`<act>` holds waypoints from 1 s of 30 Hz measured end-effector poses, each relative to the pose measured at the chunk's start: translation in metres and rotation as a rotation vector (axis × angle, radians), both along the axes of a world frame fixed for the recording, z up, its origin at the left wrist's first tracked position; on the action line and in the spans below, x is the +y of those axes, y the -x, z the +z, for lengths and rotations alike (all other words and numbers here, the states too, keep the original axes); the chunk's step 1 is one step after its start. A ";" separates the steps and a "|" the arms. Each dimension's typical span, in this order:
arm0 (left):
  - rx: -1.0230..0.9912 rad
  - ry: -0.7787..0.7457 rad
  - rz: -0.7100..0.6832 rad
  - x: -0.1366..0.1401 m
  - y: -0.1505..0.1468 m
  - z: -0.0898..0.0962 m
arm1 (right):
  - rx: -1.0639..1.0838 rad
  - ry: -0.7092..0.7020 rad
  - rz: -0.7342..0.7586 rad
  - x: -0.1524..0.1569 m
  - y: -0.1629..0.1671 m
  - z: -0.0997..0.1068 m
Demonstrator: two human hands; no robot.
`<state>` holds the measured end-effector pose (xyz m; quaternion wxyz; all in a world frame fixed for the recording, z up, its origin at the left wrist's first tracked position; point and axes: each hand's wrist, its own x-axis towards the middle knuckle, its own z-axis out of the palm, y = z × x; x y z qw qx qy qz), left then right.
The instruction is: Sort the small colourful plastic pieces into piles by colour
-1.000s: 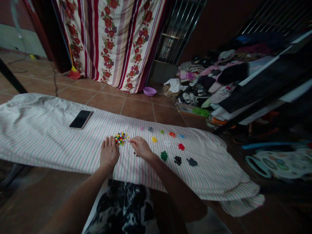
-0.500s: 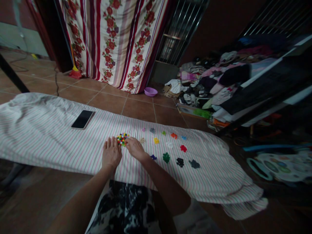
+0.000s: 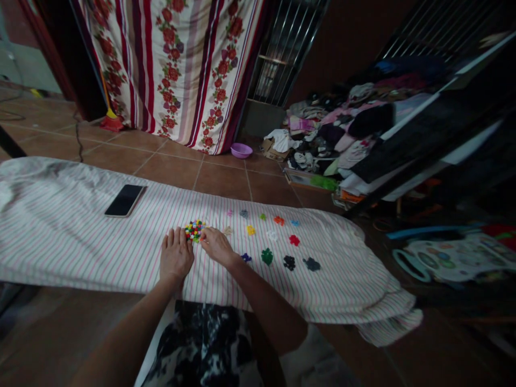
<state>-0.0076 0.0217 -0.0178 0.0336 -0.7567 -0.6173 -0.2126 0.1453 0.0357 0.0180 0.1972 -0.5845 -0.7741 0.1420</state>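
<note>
A mixed pile of tiny multicoloured pieces (image 3: pixel 195 230) lies on the striped cloth in front of me. My left hand (image 3: pixel 176 255) rests flat on the cloth, its fingertips against the pile's left side. At the pile's right edge, my right hand (image 3: pixel 216 245) has its thumb and fingers pinched together; what is between them is too small to make out. Right of that hand lie small single-colour heaps, among them yellow pieces (image 3: pixel 250 230), dark green pieces (image 3: pixel 266 256), black pieces (image 3: pixel 289 262), red pieces (image 3: pixel 294 240) and orange pieces (image 3: pixel 279 220).
A phone (image 3: pixel 125 200) lies on the left of the striped cloth (image 3: pixel 80 242). Beyond it, a purple basin (image 3: pixel 241 150) stands on the tiled floor by a flowered curtain (image 3: pixel 189 80). Heaped clothes (image 3: pixel 334 129) are at the back right.
The whole view has shifted, so everything appears farther left. My right hand's fingertips have drawn slightly back toward the right edge of the mixed pile. My left hand stays flat beside it.
</note>
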 end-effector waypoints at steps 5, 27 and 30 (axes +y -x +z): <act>0.010 -0.017 -0.002 0.000 0.000 -0.001 | 0.028 -0.043 0.006 -0.003 -0.005 -0.001; 0.020 -0.038 0.007 0.001 0.000 -0.004 | 0.028 -0.115 -0.752 -0.012 -0.186 0.020; 0.020 -0.031 0.013 0.001 -0.001 -0.003 | -0.070 -0.056 -0.859 -0.014 -0.217 0.024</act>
